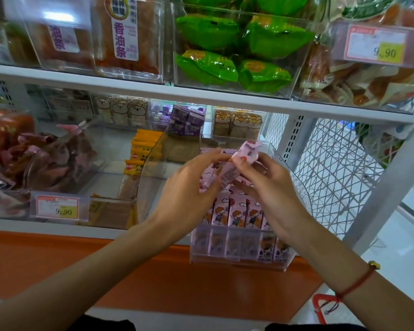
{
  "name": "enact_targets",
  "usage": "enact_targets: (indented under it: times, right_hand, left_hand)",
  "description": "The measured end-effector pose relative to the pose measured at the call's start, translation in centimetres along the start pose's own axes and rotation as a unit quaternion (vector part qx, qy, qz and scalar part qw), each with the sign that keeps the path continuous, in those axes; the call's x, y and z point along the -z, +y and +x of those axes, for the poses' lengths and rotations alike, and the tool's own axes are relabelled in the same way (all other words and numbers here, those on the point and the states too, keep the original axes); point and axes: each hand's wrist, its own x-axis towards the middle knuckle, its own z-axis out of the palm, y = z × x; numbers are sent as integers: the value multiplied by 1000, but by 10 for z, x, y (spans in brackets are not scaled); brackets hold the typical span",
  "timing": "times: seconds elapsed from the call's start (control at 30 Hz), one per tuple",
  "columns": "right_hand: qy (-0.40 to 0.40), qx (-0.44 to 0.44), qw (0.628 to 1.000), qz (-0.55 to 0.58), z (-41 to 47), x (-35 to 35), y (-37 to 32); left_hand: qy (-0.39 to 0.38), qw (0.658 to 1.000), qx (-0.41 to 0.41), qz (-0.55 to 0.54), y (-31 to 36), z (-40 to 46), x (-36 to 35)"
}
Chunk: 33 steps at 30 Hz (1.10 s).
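At a shop shelf [58,226], sorting pink packets [245,152] over a clear bin [239,258].

Just right of centre, held in both hands above the bin. Clasped low down by the curled left hand [191,185]; pinched at the top between thumb and fingertips of the right hand [270,187], likely to square up one packet before slotting it in. Below, at 5 o'clock, a row [237,212] of the same packets standing upright in the bin, pictures outward, probably to face shoppers. Bin set jutting past the shelf edge, seemingly for easier reach. At 8 o'clock, a price tag [58,209] reading 9.90. At 9 o'clock, yellow packs [141,149] in the next bin. At 12 o'clock, one shelf up, green packs [225,44]. Red cord [354,283] round the right wrist.
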Motion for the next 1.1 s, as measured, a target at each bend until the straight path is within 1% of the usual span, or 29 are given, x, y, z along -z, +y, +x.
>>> enact_targets:
  times: [0.07,0.13,0.23,0.3,0.37,0.43,0.53,0.6,0.7,0.77,0.9,1.03,1.1]
  right_hand:
    - [43,34,998,-16,-2,-4,1]
    - [56,55,996,-30,-4,-7,1]
    - [24,55,997,-44,-4,-8,0]
    - [-3,55,997,-47,-4,-6,-2]
    - [4,58,997,-53,-2,-3,-3]
    - [24,45,997,-57,0,1,-3]
    - [22,-9,999,-47,2,3,-2]
    - [11,-36,998,-43,2,4,-1]
    - [0,-37,998,-48,2,4,0]
    - [-8,-27,999,-40,1,4,-3]
    - [-31,-2,999,-21,1,2,-6]
    - [-50,40,998,-17,0,3,-6]
    - [-55,64,996,-17,-2,4,-7]
  left_hand:
    - [16,999,-14,35,0,1,-4]
    - [31,999,-27,35,-1,0,-6]
    - [61,998,-18,18,-2,3,-5]
    - [60,998,4,-18,-2,5,-1]
    - [36,996,20,-77,0,8,2]
    - [-9,989,48,-139,2,9,4]
    - [-72,957,130,-251,4,8,3]
    - [-86,941,166,-282,2,8,3]
    - [-84,936,180,-291,1,9,4]
    - [-75,941,169,-284,2,10,5]
    - [-36,961,108,-253,4,11,8]
    - [-23,982,44,-185,4,11,11]
    - [-14,985,23,-169,3,11,12]
